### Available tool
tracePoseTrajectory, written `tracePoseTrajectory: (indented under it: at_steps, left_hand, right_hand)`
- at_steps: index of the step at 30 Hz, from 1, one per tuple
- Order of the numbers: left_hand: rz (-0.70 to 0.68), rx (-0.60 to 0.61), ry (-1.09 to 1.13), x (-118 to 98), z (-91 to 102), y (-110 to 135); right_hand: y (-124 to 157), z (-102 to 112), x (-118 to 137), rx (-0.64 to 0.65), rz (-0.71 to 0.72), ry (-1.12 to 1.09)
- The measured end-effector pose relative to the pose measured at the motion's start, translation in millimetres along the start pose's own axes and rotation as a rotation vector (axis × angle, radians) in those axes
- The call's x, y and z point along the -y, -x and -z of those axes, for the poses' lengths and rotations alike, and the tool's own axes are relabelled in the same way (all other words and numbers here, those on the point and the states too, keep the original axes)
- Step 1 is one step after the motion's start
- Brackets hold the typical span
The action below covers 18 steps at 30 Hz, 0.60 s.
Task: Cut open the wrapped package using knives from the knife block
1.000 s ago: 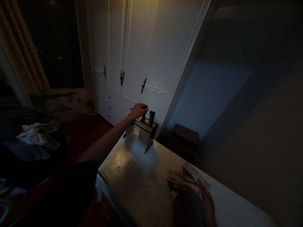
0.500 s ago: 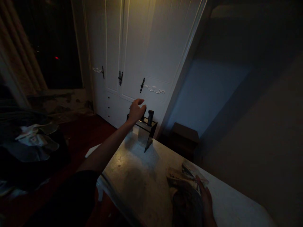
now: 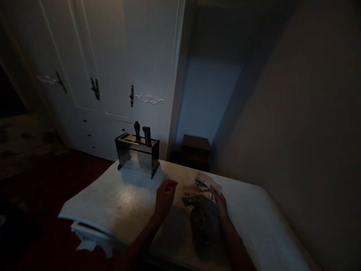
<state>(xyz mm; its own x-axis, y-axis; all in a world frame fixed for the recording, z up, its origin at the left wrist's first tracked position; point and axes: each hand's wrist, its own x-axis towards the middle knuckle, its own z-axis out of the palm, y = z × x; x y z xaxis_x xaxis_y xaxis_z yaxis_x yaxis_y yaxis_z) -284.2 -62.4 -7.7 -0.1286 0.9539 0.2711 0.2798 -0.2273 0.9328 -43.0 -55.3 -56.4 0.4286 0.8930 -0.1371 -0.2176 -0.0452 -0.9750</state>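
Note:
My left hand is above the table, left of a dark cloth bundle. Its fingers are curled in towards the thumb, and I see nothing between them. At the right, my right hand grips the edge of some crumpled packaging, partly see-through, with a dark, blade-like shape at its left. Brownish, card-like pieces lie beside it, against the cloth. Farther back stands a knife block with clear sides and dark ends. Two black-handled knives are upright in it.
The pale table has papers sticking out under its left edge. Behind it stands a white wardrobe with dark handles. A brown cabinet is in the corner by the wall. Red carpet covers the floor; the light is dim.
My left hand has left the knife block and come back towards me, near the cloth; its fingers have curled in. My right hand stays at the packaging. The view has turned right.

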Motion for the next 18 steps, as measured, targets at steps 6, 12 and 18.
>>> tracePoseTrajectory:
  at_steps: [6, 12, 18]
  left_hand:
    - [-0.105, 0.365, -0.130, 32.3, -31.6, 55.0]
    - [-0.240, 0.424, -0.207, 44.4, -31.3, 69.7]
    - [-0.297, 0.440, -0.172, 55.1, -30.4, 66.1]
  right_hand:
    - [10.1, 13.0, 1.1, 0.099, 0.036, -0.155]
    - [9.3, 44.0, 5.9, 0.050, 0.070, -0.151]
    - [-7.0, 107.8, 29.2, -0.126, 0.262, 0.181]
